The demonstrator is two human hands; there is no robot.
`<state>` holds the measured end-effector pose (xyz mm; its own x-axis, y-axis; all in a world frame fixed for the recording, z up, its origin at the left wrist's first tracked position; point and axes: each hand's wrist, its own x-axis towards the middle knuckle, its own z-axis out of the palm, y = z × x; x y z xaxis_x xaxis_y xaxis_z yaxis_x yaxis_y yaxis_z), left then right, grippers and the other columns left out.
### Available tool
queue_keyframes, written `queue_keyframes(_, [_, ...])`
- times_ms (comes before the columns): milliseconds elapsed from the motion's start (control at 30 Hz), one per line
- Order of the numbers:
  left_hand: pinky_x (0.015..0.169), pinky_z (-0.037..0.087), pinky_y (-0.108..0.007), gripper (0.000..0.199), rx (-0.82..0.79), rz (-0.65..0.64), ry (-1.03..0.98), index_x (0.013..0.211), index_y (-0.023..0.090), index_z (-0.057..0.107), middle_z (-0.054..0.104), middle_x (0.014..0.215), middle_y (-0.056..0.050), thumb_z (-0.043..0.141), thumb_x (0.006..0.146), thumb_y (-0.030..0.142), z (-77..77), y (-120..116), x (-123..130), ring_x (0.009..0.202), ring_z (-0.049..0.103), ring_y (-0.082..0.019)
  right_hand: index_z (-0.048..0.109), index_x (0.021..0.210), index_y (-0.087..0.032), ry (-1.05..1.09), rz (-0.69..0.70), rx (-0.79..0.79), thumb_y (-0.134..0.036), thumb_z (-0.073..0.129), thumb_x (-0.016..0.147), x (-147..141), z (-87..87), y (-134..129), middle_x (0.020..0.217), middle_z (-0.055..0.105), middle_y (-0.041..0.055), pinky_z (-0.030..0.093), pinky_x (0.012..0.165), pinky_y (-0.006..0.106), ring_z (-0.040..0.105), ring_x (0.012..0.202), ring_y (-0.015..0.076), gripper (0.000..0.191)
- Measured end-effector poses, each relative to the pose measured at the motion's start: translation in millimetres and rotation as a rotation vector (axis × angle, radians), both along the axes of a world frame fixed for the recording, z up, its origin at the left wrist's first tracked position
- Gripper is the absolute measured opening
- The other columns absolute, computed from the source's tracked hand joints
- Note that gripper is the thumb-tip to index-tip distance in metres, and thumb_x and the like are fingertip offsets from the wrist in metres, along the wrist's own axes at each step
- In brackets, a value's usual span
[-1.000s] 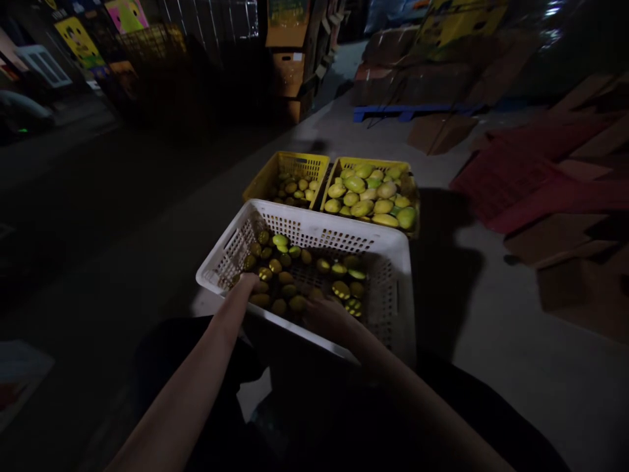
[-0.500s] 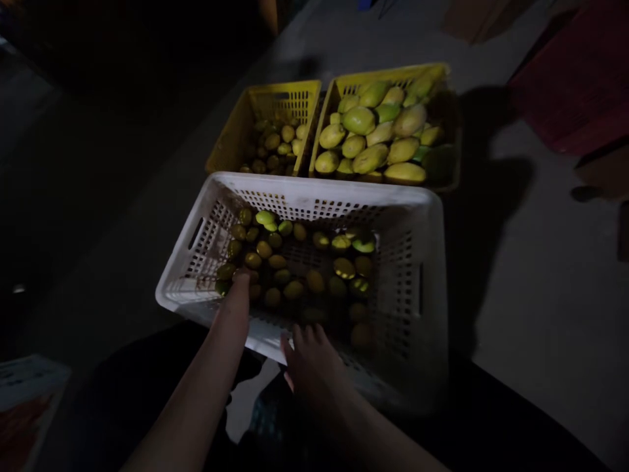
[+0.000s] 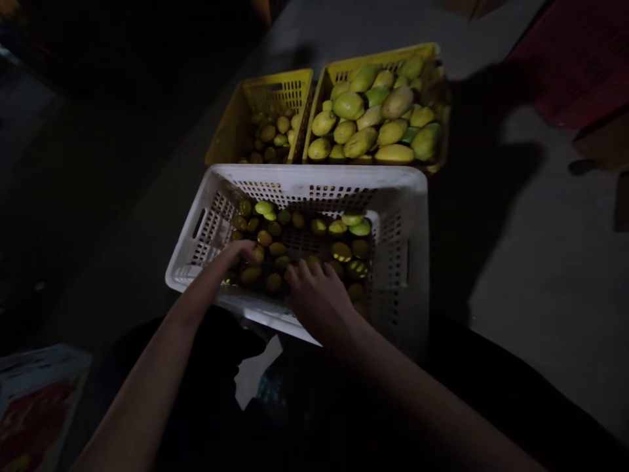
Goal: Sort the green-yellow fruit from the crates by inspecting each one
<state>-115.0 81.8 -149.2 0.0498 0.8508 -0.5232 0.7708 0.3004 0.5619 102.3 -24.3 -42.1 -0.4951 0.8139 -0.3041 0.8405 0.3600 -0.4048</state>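
Observation:
A white perforated crate holds several small green and yellow-brown fruits spread over its bottom. Inside its left part, my left hand reaches down among the fruits; its fingers are mostly hidden in the dark, so a grasp cannot be made out. My right hand reaches over the near rim, palm down, with its fingers bent and apart over the fruits near the middle. Its fingertips are dim, and no fruit shows lifted in it.
Behind stand a yellow crate of small fruits and another yellow crate heaped with larger green-yellow fruits. A red crate is at the upper right. A printed box lies at the lower left.
My right hand has moved from the near rim forward into the white crate. My left hand has shifted slightly up among the fruits. The view has shifted a little.

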Motion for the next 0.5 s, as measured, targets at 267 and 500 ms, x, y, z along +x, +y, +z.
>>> queue_keyframes(267, [0.110,0.023,-0.051,0.067,0.246,-0.589,-0.316,0.138,0.016,0.039,0.039,0.143,-0.010,0.063,0.078,0.032,165.4,-16.3,20.3,0.135,0.030,-0.035,0.043,0.128,-0.025,1.217,-0.690,-0.236,-0.058,0.051,0.082,-2.2,18.8,14.9,0.122,0.057,0.0084,0.054,0.082,0.043,0.057,0.109,0.0258,0.057])
queue_keyframes(500, [0.103,0.039,-0.041,0.039,0.199,-0.339,-0.195,0.121,0.013,0.056,0.060,0.121,-0.008,0.050,0.089,0.035,111.5,-15.0,6.8,0.116,0.051,-0.025,0.055,0.098,-0.025,1.563,-1.108,-0.749,-0.052,0.061,0.076,12.9,42.0,12.4,0.080,0.061,-0.0004,0.044,0.039,0.023,0.060,0.057,0.0141,0.035])
